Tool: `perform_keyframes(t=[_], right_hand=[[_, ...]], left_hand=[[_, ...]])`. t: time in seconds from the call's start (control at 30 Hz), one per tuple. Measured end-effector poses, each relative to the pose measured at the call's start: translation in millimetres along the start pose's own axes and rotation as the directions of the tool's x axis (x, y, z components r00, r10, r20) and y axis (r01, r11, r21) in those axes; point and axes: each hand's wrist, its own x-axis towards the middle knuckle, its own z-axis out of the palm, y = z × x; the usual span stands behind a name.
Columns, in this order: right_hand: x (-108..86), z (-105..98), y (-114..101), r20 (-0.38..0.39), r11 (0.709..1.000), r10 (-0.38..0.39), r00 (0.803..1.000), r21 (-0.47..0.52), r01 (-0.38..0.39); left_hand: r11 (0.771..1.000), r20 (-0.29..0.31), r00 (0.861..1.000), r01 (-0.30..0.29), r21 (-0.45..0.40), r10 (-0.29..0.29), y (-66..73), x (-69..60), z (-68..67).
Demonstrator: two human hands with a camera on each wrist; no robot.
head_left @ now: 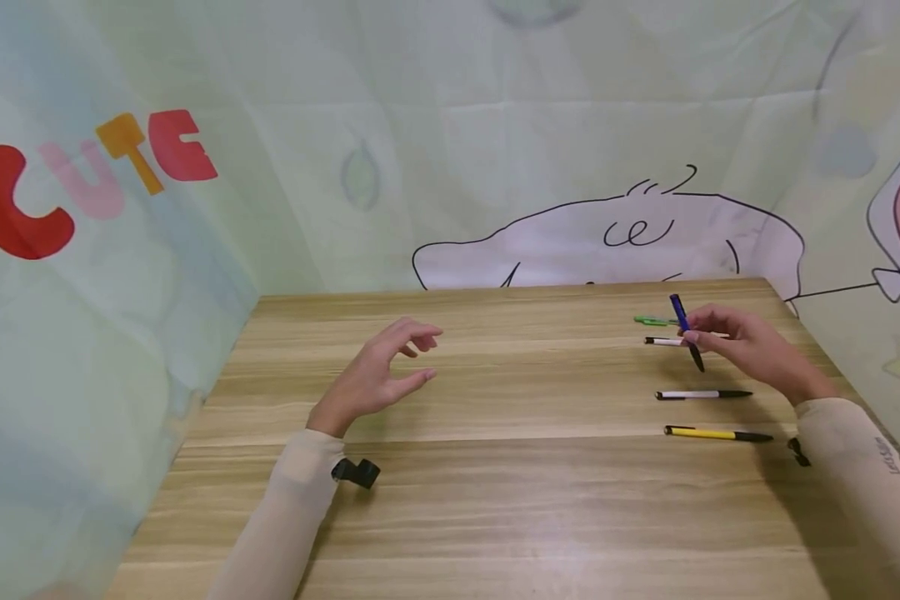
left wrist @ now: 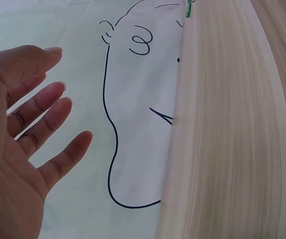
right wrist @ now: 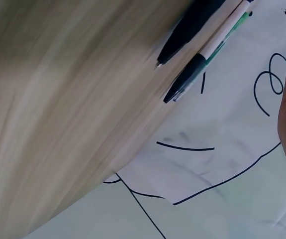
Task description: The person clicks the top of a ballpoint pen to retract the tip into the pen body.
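Observation:
Between thumb and fingers, my right hand (head_left: 750,348) pinches a blue pen (head_left: 680,313) with a black tip end, tilted above the table's far right part. Its black tip also shows at the right wrist view's upper right edge. Below and partly behind that hand lie a green pen (head_left: 651,320) and a white pen (head_left: 662,341). Nearer the front lie a second white pen (head_left: 692,395) with a black grip and a yellow pen (head_left: 708,433). My left hand (head_left: 375,371) hovers over the table's left part, fingers loosely bent, holding nothing.
The wooden table (head_left: 510,508) meets a printed cloth backdrop (head_left: 450,150) at its far edge. The cloth also hangs along the left side. A small black device (head_left: 357,473) is strapped to the left wrist.

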Motion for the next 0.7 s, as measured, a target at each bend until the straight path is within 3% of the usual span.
perform_keyframes(t=[0.2,0.47,0.7], right_hand=[[0.6,4,-12,0.017,0.991,-0.038,0.999,0.126,0.035],[3.8,10,-20,-0.009,0.988,-0.017,1.0,0.15,0.018],[6.3,18,-25,-0.013,0.978,-0.064,0.998,0.197,0.065]], left_hand=[[1.0,0.005,1.0,-0.006,0.0,0.006,0.2,0.9,0.0],[1.0,-0.003,1.0,-0.029,0.005,0.029,-0.1,7.0,3.2],[0.997,-0.003,0.997,-0.072,-0.017,0.072,1.8,19.3,12.6]])
